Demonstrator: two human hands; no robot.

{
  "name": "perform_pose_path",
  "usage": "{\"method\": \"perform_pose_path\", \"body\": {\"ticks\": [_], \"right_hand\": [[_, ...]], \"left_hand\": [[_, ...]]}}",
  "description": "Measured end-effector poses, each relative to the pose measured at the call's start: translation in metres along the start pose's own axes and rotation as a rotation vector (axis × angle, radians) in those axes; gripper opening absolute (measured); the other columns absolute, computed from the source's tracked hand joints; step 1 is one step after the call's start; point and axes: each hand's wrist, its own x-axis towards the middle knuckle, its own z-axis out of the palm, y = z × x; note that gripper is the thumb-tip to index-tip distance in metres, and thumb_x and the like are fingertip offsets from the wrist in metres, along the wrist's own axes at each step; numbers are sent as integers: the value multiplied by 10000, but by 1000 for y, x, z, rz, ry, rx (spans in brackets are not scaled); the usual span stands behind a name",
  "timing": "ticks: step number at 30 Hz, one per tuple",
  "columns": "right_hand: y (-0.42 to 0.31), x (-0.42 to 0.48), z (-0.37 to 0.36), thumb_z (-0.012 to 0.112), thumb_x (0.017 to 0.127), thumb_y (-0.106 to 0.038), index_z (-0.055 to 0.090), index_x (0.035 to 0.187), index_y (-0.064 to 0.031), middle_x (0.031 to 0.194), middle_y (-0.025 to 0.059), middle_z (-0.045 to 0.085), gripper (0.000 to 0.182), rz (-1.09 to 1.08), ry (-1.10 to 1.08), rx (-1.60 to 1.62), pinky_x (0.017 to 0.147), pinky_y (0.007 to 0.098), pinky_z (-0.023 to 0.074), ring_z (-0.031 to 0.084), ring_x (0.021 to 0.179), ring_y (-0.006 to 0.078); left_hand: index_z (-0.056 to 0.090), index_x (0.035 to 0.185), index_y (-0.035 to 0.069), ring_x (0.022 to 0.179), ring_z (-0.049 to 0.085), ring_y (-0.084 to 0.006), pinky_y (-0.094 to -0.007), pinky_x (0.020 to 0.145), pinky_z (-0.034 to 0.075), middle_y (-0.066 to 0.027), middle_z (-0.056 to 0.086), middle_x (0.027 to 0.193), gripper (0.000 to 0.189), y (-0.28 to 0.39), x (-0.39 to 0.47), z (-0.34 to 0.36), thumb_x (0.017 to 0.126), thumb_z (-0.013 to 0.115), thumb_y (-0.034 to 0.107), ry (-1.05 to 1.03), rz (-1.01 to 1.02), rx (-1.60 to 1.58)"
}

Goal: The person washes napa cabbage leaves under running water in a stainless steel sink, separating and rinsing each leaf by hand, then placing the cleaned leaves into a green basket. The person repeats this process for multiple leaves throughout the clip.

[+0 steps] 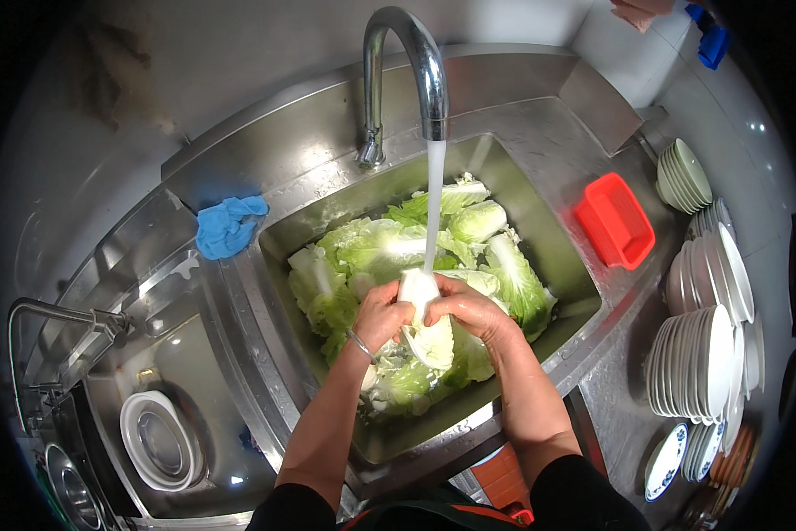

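Both hands grip one pale napa cabbage leaf (430,335) under the running stream of water (434,199). My left hand (379,315) has it by the left side, with a metal bangle on the wrist. On the right side of the leaf, my right hand (470,306) presses with the thumb on its face. Water falls from the chrome faucet (436,86) onto the leaf's upper end. Below and around my hands, many loose cabbage leaves (371,245) lie in water in the stainless steel sink basin (537,199). A small cabbage heart (478,221) rests among them at the back right.
A blue cloth (228,227) lies on the left rim. Further left, a second sink holds white oval dishes (160,441) below another faucet (53,306). On the right counter stand a red plastic basket (614,222), stacked bowls (683,176) and stacked white plates (690,365).
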Motion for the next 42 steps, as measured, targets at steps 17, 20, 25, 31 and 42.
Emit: {"method": "perform_pose_path", "body": {"ticks": [17,20,25,31,42], "right_hand": [[-1,1,0,698,660,-88,574,1025,-33,982,172,582,389,-54,848,-1039,779,357,514,623,866,267],[11,4,-48,729,680,-101,523,1130,-23,1042,155,580,501,-157,830,-401,836,407,527,627,917,279],[17,13,-13,813,747,-301,560,1116,-14,990,73,629,532,-143,348,-62,788,283,476,591,883,162],[-1,-5,-3,780,788,-297,670,1021,-26,829,-12,653,374,-4,152,21,615,174,438,566,709,38],[-2,-7,1,784,727,-81,605,1096,-12,940,60,679,415,-134,157,-131,794,271,501,632,852,136]], "left_hand": [[700,966,48,835,643,-359,-411,751,507,-207,669,937,273,-16,8,-4,791,492,74,540,105,750],[674,1002,35,842,658,-283,-338,751,511,-158,688,939,260,-32,18,-26,811,498,35,552,204,255],[608,1139,27,889,654,-176,-320,768,529,-58,663,1028,329,-19,16,0,818,672,61,-95,-52,-670],[595,1146,10,914,643,-142,-290,804,519,-58,660,1034,369,-16,4,-7,792,700,30,-96,-20,-496],[576,1156,1,899,598,-116,-259,819,478,-36,633,1017,410,-24,8,-10,782,714,100,-30,53,-414]]}}
